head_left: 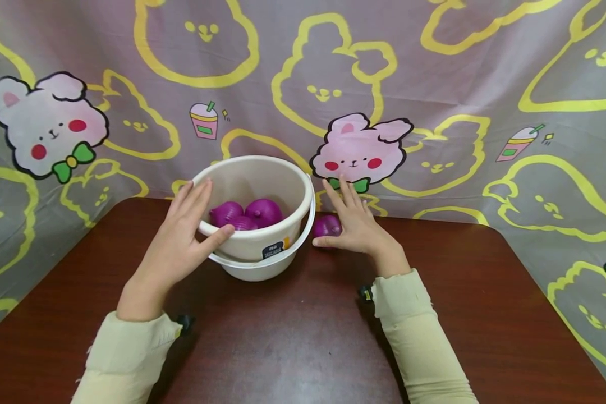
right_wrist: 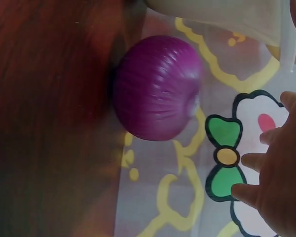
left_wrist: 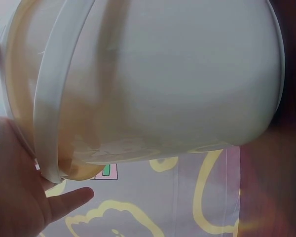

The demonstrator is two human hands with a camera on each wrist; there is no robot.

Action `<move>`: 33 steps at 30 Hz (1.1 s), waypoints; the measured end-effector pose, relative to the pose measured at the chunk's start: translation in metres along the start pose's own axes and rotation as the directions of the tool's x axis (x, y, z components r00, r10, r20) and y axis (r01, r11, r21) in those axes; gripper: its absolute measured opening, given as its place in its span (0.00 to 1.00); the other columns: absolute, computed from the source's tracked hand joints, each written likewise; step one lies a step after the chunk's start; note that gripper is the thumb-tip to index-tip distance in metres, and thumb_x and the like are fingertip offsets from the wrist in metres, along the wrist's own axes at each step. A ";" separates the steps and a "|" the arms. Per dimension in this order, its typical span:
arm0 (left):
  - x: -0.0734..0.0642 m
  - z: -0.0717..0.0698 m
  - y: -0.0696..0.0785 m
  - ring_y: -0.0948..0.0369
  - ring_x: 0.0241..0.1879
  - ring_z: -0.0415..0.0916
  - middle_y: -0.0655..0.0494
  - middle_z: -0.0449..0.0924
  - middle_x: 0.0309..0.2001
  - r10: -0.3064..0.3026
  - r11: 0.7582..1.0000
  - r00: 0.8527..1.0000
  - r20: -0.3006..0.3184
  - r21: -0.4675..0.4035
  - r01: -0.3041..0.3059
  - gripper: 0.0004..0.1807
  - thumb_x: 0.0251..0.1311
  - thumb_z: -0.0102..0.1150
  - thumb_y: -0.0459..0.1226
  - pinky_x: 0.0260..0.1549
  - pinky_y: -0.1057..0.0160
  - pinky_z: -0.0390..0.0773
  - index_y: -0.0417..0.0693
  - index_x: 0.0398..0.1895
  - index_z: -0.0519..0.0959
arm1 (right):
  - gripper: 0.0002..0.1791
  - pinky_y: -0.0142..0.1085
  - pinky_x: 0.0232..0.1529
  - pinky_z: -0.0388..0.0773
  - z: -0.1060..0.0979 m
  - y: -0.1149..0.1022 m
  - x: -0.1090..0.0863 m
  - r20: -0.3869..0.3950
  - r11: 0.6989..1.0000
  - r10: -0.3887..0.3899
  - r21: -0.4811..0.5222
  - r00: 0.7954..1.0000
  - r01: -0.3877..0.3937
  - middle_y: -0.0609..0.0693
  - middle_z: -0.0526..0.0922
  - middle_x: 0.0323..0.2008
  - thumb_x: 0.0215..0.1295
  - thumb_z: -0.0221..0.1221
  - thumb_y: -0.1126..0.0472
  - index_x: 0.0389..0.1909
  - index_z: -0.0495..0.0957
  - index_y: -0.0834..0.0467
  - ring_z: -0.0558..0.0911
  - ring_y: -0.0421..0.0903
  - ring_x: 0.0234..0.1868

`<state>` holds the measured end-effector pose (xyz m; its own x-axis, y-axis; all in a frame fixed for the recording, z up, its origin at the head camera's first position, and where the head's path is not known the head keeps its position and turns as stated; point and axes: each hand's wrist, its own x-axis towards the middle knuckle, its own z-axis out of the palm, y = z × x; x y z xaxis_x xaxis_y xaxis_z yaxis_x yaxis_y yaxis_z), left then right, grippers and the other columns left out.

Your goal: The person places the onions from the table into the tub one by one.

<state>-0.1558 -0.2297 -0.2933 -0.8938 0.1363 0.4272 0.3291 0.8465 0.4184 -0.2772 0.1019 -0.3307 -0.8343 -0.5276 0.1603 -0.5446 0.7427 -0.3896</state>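
A white bucket point(head_left: 252, 247) stands on the table with three purple onions point(head_left: 264, 212) inside. My left hand point(head_left: 179, 235) is at the left side of its rim, fingers extended and spread, the thumb reaching across the front edge. The left wrist view shows this hand point(left_wrist: 19, 192) beside the rim and the bucket's white handle point(left_wrist: 52, 113). To the right of the bucket, another purple onion point(right_wrist: 158, 89) sits on the table. My right hand point(head_left: 353, 224) hovers around that onion with fingers spread and straight, apart from it in the right wrist view.
Behind the table's back edge hangs a curtain point(head_left: 262, 112) printed with cartoon bears and rabbits. The brown wooden table point(head_left: 293, 348) extends toward me, and the bucket's handle hangs down across its front and right side.
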 end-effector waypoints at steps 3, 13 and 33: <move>0.000 0.000 0.001 0.45 0.80 0.36 0.47 0.50 0.79 0.002 1.000 1.000 0.001 0.001 -0.002 0.49 0.64 0.54 0.61 0.69 0.30 0.52 0.46 0.79 0.50 | 0.67 0.71 0.72 0.41 0.004 0.001 0.000 0.022 0.999 0.007 0.041 1.000 -0.008 0.47 0.23 0.80 0.47 0.67 0.27 0.78 0.30 0.32 0.30 0.56 0.81; 0.000 0.001 -0.001 0.45 0.80 0.36 0.46 0.50 0.79 -0.003 1.000 1.000 0.002 0.004 0.003 0.50 0.64 0.55 0.61 0.69 0.29 0.52 0.45 0.79 0.50 | 0.67 0.68 0.73 0.45 0.014 0.006 0.003 0.113 0.994 0.049 0.087 0.992 -0.059 0.50 0.28 0.81 0.45 0.70 0.31 0.79 0.36 0.34 0.34 0.61 0.81; -0.001 0.002 -0.002 0.45 0.80 0.36 0.46 0.50 0.79 0.007 1.000 1.000 -0.003 0.005 -0.007 0.49 0.65 0.54 0.61 0.70 0.31 0.52 0.45 0.79 0.50 | 0.62 0.69 0.70 0.55 0.022 0.013 0.002 0.220 0.979 0.057 0.179 0.974 -0.098 0.54 0.37 0.81 0.46 0.75 0.40 0.79 0.47 0.36 0.39 0.67 0.79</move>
<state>-0.1562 -0.2305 -0.2962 -0.8903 0.1407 0.4331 0.3342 0.8480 0.4114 -0.2844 0.1015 -0.3555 -0.8243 -0.5623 -0.0658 -0.4363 0.7050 -0.5591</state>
